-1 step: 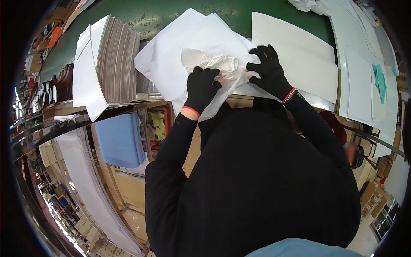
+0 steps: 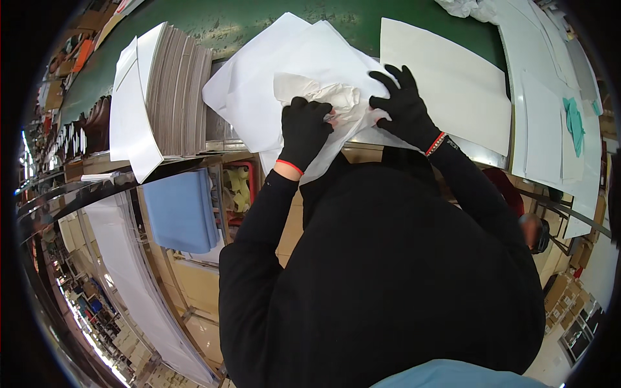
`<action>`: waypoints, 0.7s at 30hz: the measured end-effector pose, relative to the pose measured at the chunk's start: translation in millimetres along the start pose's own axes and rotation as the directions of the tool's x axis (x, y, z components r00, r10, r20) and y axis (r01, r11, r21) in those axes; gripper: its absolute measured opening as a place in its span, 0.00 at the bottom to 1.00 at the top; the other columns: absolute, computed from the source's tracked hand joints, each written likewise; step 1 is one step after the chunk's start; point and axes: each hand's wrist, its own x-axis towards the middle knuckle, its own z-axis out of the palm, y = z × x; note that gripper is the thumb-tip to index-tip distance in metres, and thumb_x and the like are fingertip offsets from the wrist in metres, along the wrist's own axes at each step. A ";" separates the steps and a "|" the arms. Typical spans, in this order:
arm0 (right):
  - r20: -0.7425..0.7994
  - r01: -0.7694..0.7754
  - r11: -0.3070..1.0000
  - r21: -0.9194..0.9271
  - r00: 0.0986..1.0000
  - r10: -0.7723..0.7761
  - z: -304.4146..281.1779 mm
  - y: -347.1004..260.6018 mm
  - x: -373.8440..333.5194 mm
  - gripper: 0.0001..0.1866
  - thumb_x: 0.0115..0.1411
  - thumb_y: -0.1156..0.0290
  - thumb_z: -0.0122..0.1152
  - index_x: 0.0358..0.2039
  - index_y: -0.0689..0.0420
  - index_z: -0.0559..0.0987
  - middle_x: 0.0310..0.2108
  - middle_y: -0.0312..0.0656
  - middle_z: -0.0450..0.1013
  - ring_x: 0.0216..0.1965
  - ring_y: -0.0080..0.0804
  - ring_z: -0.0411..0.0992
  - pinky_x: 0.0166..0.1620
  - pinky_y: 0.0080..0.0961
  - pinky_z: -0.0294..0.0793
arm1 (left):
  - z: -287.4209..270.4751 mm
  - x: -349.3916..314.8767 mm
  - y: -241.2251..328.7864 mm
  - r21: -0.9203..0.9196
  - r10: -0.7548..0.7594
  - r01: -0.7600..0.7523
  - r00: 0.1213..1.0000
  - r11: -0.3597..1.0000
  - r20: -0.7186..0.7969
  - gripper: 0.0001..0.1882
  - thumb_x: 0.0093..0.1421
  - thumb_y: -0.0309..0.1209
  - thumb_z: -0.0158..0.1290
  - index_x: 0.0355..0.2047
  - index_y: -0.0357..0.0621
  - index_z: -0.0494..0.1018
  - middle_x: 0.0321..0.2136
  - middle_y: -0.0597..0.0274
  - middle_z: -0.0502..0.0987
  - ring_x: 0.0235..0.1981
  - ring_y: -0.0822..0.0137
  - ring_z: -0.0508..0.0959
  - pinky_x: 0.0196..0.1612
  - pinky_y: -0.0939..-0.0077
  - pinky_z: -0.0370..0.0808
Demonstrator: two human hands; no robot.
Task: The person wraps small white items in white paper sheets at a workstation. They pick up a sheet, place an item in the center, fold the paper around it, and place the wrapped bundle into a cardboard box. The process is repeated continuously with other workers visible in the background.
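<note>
White paper sheets (image 2: 259,71) lie fanned at angles in front of me. On top of them is crumpled thin white tissue paper (image 2: 333,94). My left hand (image 2: 305,131), in a black glove with bare fingertips, is closed on the near left part of the tissue paper. My right hand (image 2: 407,107), gloved alike, is at the right side of the tissue paper with its fingers spread. Its thumb and index finger are apart beside the paper's edge; whether they touch it is hard to tell.
A tall stack of grey-edged boards (image 2: 178,97) stands on the left of the green table (image 2: 226,29). A large white board (image 2: 446,84) lies on the right. Beyond it, a pale side table (image 2: 543,116) bears a teal scrap (image 2: 573,123). Blue folded material (image 2: 181,210) sits below, left.
The fingers of my right hand have straightened and spread farther apart. My left hand has barely moved and keeps its hold on the tissue paper.
</note>
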 end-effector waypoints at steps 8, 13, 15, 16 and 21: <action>0.487 -0.254 0.890 0.378 0.872 0.042 4.8 1.1 -4.7 0.09 0.45 0.72 0.66 0.28 0.56 0.77 0.39 0.41 0.75 0.45 0.38 0.71 0.48 0.34 0.68 | -6.2 0.0 -2.0 -0.363 -0.194 0.264 0.956 0.894 0.218 0.37 0.41 0.50 0.66 0.53 0.54 0.71 0.44 0.51 0.72 0.43 0.54 0.76 0.46 0.64 0.73; 0.499 -0.342 0.707 0.619 0.866 -0.018 1.5 24.7 -14.9 0.11 0.49 0.74 0.64 0.36 0.57 0.81 0.25 0.41 0.77 0.30 0.35 0.75 0.39 0.31 0.72 | 21.7 -3.5 -32.7 -0.466 -0.146 0.273 0.946 0.841 0.291 0.40 0.45 0.55 0.63 0.57 0.52 0.69 0.46 0.47 0.71 0.47 0.53 0.75 0.50 0.65 0.71; 0.530 -0.376 0.732 0.568 0.848 0.024 -8.7 20.5 -11.4 0.13 0.51 0.75 0.62 0.40 0.56 0.80 0.28 0.40 0.78 0.32 0.35 0.76 0.43 0.30 0.72 | 25.8 -1.2 -42.7 -0.522 -0.105 0.275 0.938 0.808 0.331 0.37 0.48 0.51 0.61 0.57 0.50 0.68 0.48 0.46 0.71 0.52 0.52 0.72 0.54 0.65 0.68; 0.489 -0.360 0.740 0.569 0.871 0.047 -7.0 22.3 -13.5 0.13 0.52 0.75 0.62 0.40 0.56 0.80 0.29 0.40 0.77 0.32 0.32 0.75 0.42 0.29 0.72 | 27.9 0.6 -47.9 -0.554 -0.062 0.247 0.942 0.795 0.331 0.36 0.49 0.49 0.61 0.57 0.50 0.68 0.48 0.46 0.71 0.51 0.52 0.72 0.54 0.65 0.68; 0.351 -0.175 0.855 0.488 0.936 -0.009 -1.4 29.8 -16.4 0.12 0.54 0.75 0.62 0.41 0.57 0.79 0.33 0.41 0.72 0.37 0.34 0.72 0.44 0.31 0.70 | 41.2 26.6 -65.0 -0.515 0.050 0.067 0.977 0.854 0.209 0.33 0.48 0.45 0.63 0.56 0.57 0.70 0.44 0.53 0.73 0.49 0.53 0.72 0.52 0.63 0.69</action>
